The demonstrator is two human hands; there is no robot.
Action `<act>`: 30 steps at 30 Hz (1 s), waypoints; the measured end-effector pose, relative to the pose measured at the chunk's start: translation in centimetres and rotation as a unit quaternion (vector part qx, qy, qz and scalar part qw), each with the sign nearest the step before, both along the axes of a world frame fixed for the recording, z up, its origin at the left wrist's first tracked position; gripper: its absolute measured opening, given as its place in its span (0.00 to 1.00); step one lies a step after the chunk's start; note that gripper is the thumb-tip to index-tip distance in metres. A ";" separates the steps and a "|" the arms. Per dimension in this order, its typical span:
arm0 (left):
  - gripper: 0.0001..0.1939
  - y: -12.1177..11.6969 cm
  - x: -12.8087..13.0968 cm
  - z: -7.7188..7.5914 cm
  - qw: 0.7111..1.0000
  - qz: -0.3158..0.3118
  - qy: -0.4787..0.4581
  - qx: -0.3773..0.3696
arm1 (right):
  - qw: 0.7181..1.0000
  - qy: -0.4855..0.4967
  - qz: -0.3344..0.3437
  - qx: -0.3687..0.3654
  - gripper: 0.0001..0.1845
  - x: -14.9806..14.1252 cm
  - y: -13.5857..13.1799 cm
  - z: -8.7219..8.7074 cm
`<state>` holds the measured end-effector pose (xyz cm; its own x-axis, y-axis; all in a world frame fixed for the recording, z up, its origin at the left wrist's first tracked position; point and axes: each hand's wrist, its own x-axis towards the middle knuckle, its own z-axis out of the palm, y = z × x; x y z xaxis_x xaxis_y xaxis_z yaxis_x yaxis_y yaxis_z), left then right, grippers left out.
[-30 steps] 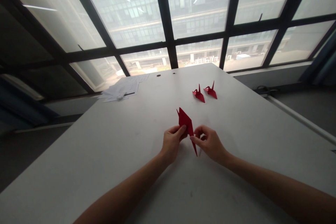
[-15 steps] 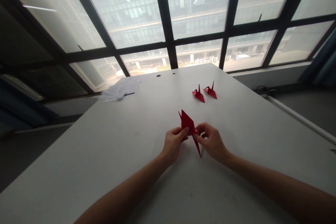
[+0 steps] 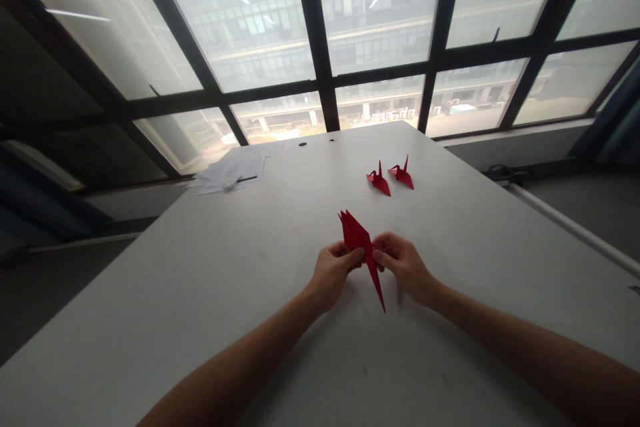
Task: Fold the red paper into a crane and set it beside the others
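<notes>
Between my hands is a red folded paper (image 3: 356,232), shaped like a partly folded origami crane, with points at its top left and one long narrow point toward me. My left hand (image 3: 334,273) pinches its left side, thumb on top and fingers underneath. At the right edge, near the middle, my right hand (image 3: 404,267) grips it with thumb and curled fingers; its fingertips are partly hidden. Beyond my hands, two red paper cranes, the left crane (image 3: 379,181) and the right crane (image 3: 403,174), stand side by side on the white table (image 3: 240,293).
Loose white papers (image 3: 227,170) lie at the table's far left, with a dark pen (image 3: 247,179) on them. Small dark round holes (image 3: 303,144) show near the far edge. A dark-framed window (image 3: 325,83) rises behind the table.
The paper has turned slightly in my hands: its upper points sit closer together and its long lower point reaches farther toward me. Both hands remain in nearly the same place.
</notes>
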<state>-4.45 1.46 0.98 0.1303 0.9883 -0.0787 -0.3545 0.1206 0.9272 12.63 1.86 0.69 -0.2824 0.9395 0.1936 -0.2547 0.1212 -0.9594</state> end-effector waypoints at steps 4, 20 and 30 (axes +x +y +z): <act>0.15 -0.2 0.0 0.4 0.998 -0.037 -0.049 -0.020 | 0.999 0.022 0.036 -0.032 0.13 0.2 0.1 -0.3; 0.15 0.1 0.0 -0.2 0.999 0.025 -0.027 -0.023 | 0.936 -0.227 -0.124 0.241 0.03 0.1 -0.8 0.6; 0.16 -0.4 0.3 0.5 0.991 0.071 0.104 0.037 | 0.850 -0.367 -0.190 0.328 0.08 -0.2 -1.4 0.3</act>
<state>-4.14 1.10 1.43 -0.0216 0.9996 -0.0161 -0.1635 0.0124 0.9865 12.42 0.49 0.97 -0.2543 0.7478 0.6132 0.5594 0.6310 -0.5376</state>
